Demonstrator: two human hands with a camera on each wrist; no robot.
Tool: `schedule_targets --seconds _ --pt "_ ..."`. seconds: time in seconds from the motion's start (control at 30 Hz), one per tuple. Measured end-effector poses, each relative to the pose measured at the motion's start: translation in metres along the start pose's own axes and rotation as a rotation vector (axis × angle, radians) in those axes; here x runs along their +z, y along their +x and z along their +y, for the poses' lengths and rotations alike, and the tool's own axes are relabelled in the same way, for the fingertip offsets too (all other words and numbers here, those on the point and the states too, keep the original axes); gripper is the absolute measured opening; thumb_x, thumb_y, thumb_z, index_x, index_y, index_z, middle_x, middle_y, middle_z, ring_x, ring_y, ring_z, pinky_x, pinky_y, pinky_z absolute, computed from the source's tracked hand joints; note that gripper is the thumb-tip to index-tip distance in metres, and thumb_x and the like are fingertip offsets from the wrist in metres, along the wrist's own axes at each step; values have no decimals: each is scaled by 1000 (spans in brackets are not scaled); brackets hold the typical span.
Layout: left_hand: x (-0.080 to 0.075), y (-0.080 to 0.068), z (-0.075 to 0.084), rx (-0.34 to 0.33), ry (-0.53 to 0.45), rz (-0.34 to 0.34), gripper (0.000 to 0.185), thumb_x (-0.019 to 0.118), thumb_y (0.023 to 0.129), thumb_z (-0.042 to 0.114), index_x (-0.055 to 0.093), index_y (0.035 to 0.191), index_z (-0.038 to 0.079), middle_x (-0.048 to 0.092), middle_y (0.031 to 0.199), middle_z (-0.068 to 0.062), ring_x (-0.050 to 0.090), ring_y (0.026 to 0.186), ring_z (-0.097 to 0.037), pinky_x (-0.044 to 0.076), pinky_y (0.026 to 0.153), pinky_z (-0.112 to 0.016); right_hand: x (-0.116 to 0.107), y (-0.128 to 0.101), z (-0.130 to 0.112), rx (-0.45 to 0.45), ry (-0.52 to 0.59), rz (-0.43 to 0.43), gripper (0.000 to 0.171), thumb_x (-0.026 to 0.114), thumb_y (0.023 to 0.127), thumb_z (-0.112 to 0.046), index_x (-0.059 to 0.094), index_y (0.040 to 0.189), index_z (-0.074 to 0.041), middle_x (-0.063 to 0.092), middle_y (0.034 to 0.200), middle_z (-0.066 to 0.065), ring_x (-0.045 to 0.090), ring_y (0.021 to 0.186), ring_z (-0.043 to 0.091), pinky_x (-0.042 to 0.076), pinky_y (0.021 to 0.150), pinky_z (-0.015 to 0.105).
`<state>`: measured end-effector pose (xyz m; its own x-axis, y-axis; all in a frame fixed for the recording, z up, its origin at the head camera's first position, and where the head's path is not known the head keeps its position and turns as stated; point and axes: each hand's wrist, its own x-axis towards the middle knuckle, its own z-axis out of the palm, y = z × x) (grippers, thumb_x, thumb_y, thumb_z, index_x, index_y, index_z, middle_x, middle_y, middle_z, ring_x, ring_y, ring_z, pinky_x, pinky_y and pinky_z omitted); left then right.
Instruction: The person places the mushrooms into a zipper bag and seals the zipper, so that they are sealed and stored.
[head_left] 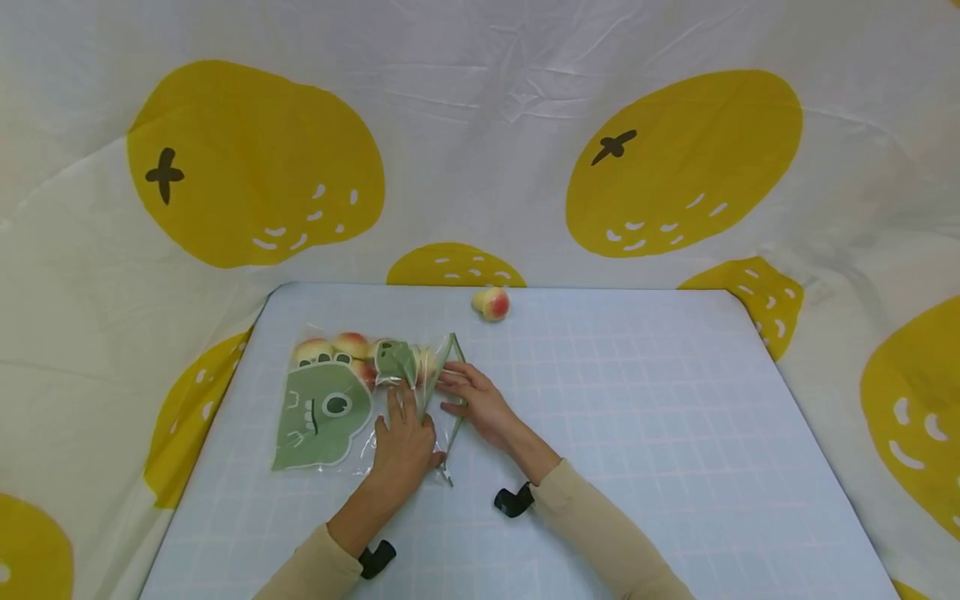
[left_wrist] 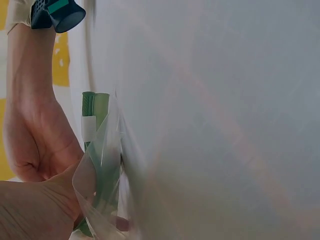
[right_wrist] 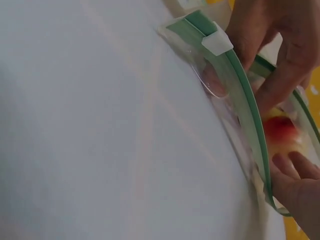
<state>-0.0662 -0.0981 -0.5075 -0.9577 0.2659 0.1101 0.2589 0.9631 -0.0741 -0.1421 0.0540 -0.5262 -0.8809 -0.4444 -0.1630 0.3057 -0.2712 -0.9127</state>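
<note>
A clear zip bag (head_left: 325, 417) with a green cartoon monster print lies at the table's left, holding several red-and-yellow toy peaches (head_left: 350, 344). Over its mouth end rests my left hand (head_left: 405, 442), fingers mostly straight. My right hand (head_left: 483, 408) is at the parted mouth. In the right wrist view, its fingertips (right_wrist: 298, 162) reach inside, just short of a red-and-yellow fruit (right_wrist: 281, 132). A white slider (right_wrist: 218, 42) sits on the green zip strip. Film and fingers partly hide the contents near the mouth.
A pear-shaped yellow and red fruit (head_left: 491, 304) lies outside the bag near the table's back edge. Pale blue checked cloth covers the table (head_left: 645, 400). A white curtain (head_left: 480, 167) with yellow fruit prints hangs behind. Black wrist cameras (head_left: 513, 502) stick out below both wrists.
</note>
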Motion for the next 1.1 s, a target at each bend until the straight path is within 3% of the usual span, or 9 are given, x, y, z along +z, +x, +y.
schedule_targets --seconds 0.27,0.5,0.73,1.1 --pt "0 1 -1 -3 2 -24 75 90 63 54 72 111 -1 32 147 -39 32 134 -56 49 83 -61 -2 5 3 22 26 -22 45 35 104 1 32 149 2 42 150 24 42 136 39 40 105 54" --pt "1 2 -3 -4 -15 -19 74 90 63 53 72 108 -3 34 143 -41 33 133 -57 50 81 -62 3 8 8 43 18 -32 47 41 103 -1 33 149 -1 42 152 20 47 130 34 38 107 51" --pt "2 2 -3 -18 -30 -32 74 90 64 53 72 109 -3 33 143 -44 34 131 -61 50 79 -64 4 6 12 23 -19 -62 48 40 102 3 32 149 3 42 151 22 47 131 40 36 109 46" --pt "2 3 -4 -37 -59 -68 75 90 65 52 71 112 -3 31 143 -45 34 130 -62 49 78 -65 -4 0 10 -14 19 -53 49 47 103 -1 33 150 4 44 146 29 46 132 42 40 106 47"
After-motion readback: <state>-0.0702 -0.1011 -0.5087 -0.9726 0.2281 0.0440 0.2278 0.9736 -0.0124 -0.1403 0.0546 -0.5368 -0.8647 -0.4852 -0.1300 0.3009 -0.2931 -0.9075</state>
